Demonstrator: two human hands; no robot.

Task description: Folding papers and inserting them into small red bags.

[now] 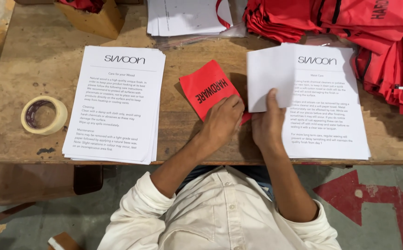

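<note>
My left hand point(222, 121) grips the lower corner of a small red cloth bag point(206, 88) with black lettering, which lies on the wooden table point(39, 60). My right hand point(267, 124) holds a folded white paper sheet point(268, 74), thumb pressed on its lower edge, right beside the bag. The folded sheet overlaps the right stack of printed white sheets point(331, 115).
A second stack of printed sheets point(115, 104) lies at the left, with a roll of tape point(44, 115) beside it. More paper point(187, 16) lies at the back. Piles of red bags point(349, 23) fill the back right. A wooden block point(92, 18) stands at the back left.
</note>
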